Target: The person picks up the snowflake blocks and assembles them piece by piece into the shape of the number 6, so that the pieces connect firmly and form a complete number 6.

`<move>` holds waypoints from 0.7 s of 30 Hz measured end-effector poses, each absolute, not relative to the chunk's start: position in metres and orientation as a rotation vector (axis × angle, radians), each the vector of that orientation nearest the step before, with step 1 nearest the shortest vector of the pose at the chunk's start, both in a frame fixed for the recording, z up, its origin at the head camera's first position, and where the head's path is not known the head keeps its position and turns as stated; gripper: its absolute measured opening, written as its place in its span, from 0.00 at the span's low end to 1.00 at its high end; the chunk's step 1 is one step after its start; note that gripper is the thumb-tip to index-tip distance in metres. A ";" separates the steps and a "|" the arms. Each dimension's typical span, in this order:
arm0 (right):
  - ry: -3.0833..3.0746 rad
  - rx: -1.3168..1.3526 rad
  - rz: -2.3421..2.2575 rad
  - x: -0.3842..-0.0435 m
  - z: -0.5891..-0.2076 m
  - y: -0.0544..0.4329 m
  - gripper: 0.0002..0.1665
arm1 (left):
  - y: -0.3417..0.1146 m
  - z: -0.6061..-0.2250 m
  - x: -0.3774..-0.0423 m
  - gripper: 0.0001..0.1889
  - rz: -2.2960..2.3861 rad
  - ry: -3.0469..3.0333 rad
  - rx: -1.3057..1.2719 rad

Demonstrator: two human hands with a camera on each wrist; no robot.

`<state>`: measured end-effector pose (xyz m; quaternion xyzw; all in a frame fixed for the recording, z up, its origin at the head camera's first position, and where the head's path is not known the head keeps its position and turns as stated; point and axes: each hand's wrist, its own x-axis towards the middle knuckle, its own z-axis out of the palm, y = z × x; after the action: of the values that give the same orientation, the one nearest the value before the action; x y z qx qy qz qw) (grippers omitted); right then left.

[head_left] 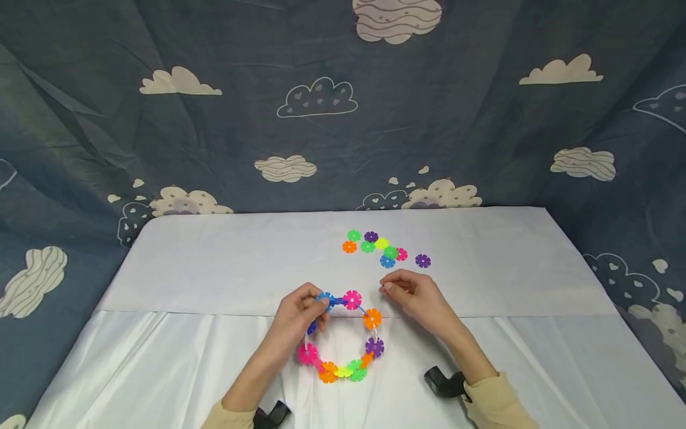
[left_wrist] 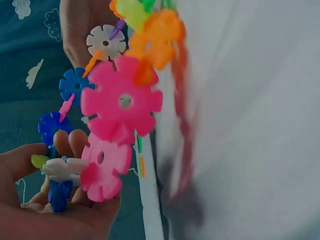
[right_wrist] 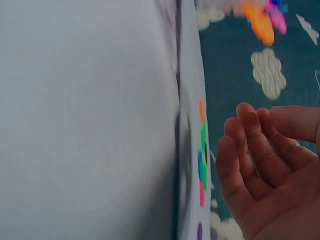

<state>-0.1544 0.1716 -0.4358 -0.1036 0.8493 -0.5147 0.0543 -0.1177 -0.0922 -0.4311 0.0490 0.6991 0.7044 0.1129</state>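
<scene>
A ring of colourful notched plastic flower discs (head_left: 329, 373), slotted into one another, hangs from my left hand (head_left: 300, 316). Thumb and fingers grip its upper left side, by a blue disc (head_left: 324, 300). Seen from the left wrist, a large pink disc (left_wrist: 112, 80) of the ring is close to the camera, and the held part has blue and white discs (left_wrist: 66, 169) between the fingers. My right hand (head_left: 420, 297) hovers to the right of the ring, fingers loosely bent. In the right wrist view nothing shows between its fingers (right_wrist: 253, 135).
Several loose discs lie in a group farther back on the white-covered table (head_left: 225, 262), among them a green disc (head_left: 354, 236) and an orange disc (head_left: 349, 246). A purple disc (head_left: 423, 261) lies at the group's right. A dark cloud-patterned cloth (head_left: 321, 143) hangs behind the table.
</scene>
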 end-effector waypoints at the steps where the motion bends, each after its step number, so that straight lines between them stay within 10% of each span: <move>1: 2.607 -0.282 -1.554 -0.158 -0.434 0.177 0.09 | -0.093 -0.430 -0.118 0.07 2.078 2.056 0.151; 21: 2.803 -0.370 -1.000 -0.224 -0.443 0.249 0.21 | -0.098 -0.406 -0.113 0.06 2.034 2.352 0.376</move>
<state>-0.2238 0.2489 -0.4430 -0.1230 0.9323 -0.3325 0.0714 -0.1125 -0.0982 -0.4060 0.1201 0.7509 0.6494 0.0045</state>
